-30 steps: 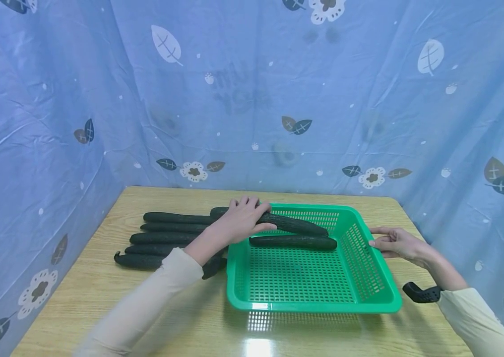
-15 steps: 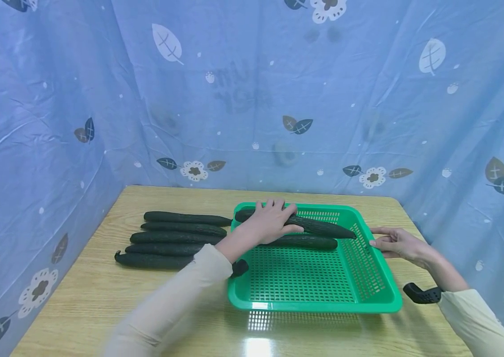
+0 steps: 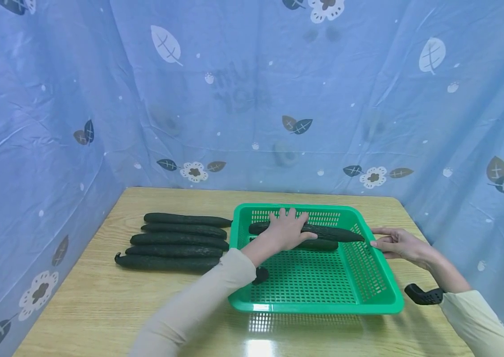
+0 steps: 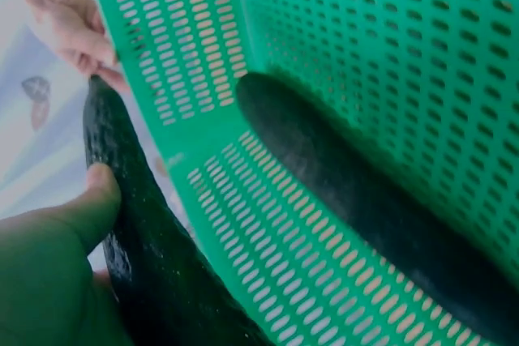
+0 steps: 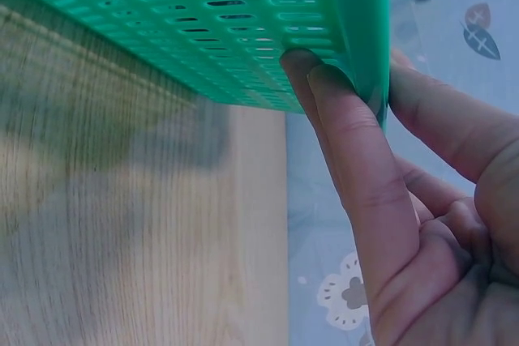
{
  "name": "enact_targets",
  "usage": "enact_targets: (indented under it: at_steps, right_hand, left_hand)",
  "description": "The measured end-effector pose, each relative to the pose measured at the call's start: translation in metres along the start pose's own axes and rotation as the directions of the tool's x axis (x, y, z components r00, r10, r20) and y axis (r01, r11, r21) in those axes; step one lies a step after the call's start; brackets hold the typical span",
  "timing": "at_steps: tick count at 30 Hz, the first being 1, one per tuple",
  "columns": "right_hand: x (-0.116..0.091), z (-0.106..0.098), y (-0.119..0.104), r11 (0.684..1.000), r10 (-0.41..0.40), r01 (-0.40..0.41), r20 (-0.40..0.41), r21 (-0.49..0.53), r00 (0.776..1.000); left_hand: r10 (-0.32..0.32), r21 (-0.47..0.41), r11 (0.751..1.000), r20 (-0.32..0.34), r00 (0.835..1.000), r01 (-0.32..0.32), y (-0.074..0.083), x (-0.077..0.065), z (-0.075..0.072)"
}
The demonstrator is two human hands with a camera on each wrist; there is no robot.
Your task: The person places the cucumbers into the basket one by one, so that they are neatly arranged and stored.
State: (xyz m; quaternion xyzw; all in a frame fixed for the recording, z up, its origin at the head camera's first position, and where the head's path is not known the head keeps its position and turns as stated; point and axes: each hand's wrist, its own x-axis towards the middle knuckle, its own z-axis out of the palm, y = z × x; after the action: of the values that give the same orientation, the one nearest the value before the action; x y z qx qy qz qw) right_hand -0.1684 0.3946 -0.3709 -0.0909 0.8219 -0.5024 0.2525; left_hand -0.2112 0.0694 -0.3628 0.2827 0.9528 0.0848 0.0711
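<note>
My left hand (image 3: 284,233) grips a long dark green cucumber (image 3: 339,233) from above, over the back part of a green plastic basket (image 3: 314,308). In the left wrist view the thumb lies along the held cucumber (image 4: 154,224), whose tip points toward the other hand. Below it, a second cucumber (image 4: 349,176) lies on the basket floor by the back wall. My right hand (image 3: 401,244) pinches the basket's right rim; in the right wrist view its fingers (image 5: 357,135) press the slotted outer wall and the thumb is over the rim.
Left of the basket, several cucumbers (image 3: 178,239) lie side by side on the wooden table (image 3: 100,307). A black wrist mount (image 3: 422,294) sticks out by the right sleeve, and another lies above the basket's left side. Blue patterned curtain (image 3: 252,99) encloses the back and sides.
The left hand has carried its cucumber rightward from the basket's left rim to above its inside, then slightly lower. The right hand stays at the rim, and the basket has not moved.
</note>
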Motion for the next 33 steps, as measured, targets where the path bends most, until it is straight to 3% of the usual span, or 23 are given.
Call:
enact_targets:
  at_steps: [8, 18, 25, 33]
  right_hand:
    - [0.001, 0.001, 0.000, 1.000, 0.015, -0.015, -0.016, -0.021, 1.000]
    - [0.000, 0.001, 0.000, 1.000, 0.018, -0.018, -0.029, -0.020, 0.999]
    - [-0.001, 0.002, -0.001, 1.000, 0.011, -0.011, -0.027, -0.006, 1.000]
    - [-0.001, 0.002, 0.000, 1.000, 0.003, -0.003, -0.016, 0.000, 1.000]
  left_hand:
    - [-0.088, -0.059, 0.994, 0.035, 0.996, 0.090, 0.007, 0.014, 0.023]
    - [-0.123, -0.074, 0.988, 0.139, 0.983, 0.134, 0.011, 0.017, 0.042]
    - [-0.158, -0.020, 0.986, 0.151, 0.976, 0.163, 0.006, 0.018, 0.048]
    - [-0.130, 0.091, 0.989, 0.141, 0.981, 0.118, 0.008, 0.018, 0.059]
